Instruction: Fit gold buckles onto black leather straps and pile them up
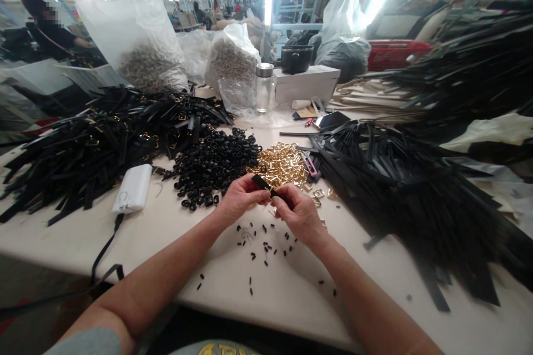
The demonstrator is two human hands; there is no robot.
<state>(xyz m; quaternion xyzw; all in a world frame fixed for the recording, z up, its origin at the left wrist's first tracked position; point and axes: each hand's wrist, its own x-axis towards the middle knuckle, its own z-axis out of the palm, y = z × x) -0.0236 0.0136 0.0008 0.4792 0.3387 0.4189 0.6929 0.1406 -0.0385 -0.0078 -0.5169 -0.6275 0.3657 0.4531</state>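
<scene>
Between my two hands is a short black strap (pixel 261 182), held above the table. My left hand (pixel 241 197) pinches its left end, fingers closed. At its other end my right hand (pixel 296 212) grips it with thumb and fingers. A bit of gold shows on the strap between the hands, too small to make out fully. Just beyond the hands lies a heap of gold buckles (pixel 287 161). Left of that is a pile of small black loops (pixel 216 161). Several tiny black pieces (pixel 266 247) are scattered on the table below my hands.
Black straps with gold buckles (pixel 125 133) heap up on the left, plain black straps (pixel 387 177) on the right. A white power bank (pixel 132 188) with a cable lies at left. Behind stand a glass bottle (pixel 264 91), a white box (pixel 306 86) and filled plastic bags (pixel 231 58).
</scene>
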